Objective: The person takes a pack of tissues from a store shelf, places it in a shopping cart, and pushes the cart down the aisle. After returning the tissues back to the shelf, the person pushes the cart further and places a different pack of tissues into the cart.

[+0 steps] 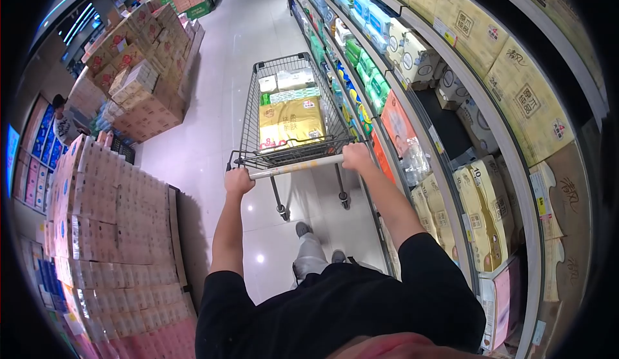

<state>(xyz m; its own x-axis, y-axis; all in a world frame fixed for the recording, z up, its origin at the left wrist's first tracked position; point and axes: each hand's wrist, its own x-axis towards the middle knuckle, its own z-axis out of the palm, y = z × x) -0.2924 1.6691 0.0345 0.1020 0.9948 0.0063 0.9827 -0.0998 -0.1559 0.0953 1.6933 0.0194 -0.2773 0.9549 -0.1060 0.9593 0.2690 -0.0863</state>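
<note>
Both of my hands grip the handle (296,166) of a black wire shopping cart (250,110). My left hand (239,181) is wrapped round its left end, and my right hand (356,157) is closed round the right end, close to the shelves. Inside the basket lies a large yellow package (291,123) with red print at its lower left. Beyond it are a green-and-white patterned pack (289,95) and some white packs (294,79) at the far end.
Tall shelves (445,159) of tissue packs run close along the right. On the left stand a pink stack of packs (119,230) and stacked cartons (151,104). A person (66,125) is at the far left. The tiled aisle (242,10) stretches ahead.
</note>
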